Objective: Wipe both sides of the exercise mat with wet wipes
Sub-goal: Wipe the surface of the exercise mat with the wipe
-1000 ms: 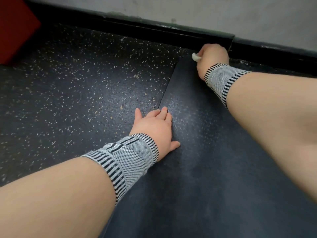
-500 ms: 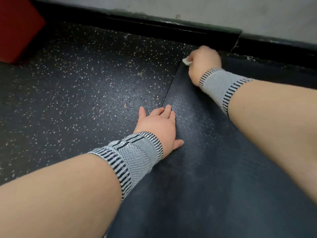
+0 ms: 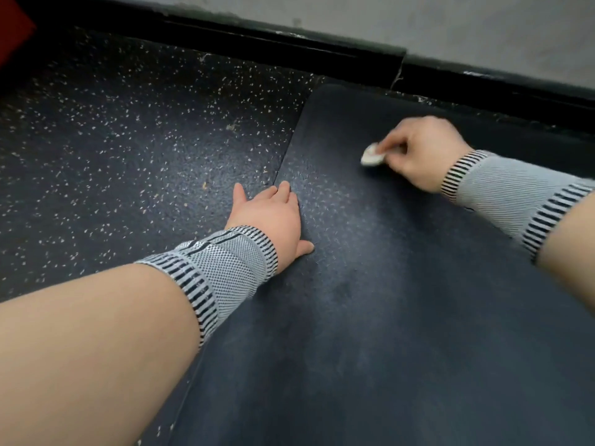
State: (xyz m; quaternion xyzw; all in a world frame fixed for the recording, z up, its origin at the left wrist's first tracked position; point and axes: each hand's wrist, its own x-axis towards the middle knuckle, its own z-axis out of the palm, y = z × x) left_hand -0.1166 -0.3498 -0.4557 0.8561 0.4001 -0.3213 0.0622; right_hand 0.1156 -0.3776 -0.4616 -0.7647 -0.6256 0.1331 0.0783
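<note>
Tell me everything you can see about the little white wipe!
The wet wipe is a small white wad, scrunched into a rounded lump and a bit blurred. The right hand pinches it in its grip, so only the left end pokes out. Its underside seems to press on the dark exercise mat, near the far end, well in from the left edge.

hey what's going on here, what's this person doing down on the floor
A person is cleaning a dark exercise mat laid on a speckled floor beside a wall. The right hand grips a bunched white wet wipe and presses it to the mat near the far end. The left hand rests flat on the mat's left edge, seemingly to steady it. Both wrists wear grey striped bands. Only the upper face of the mat shows.
</note>
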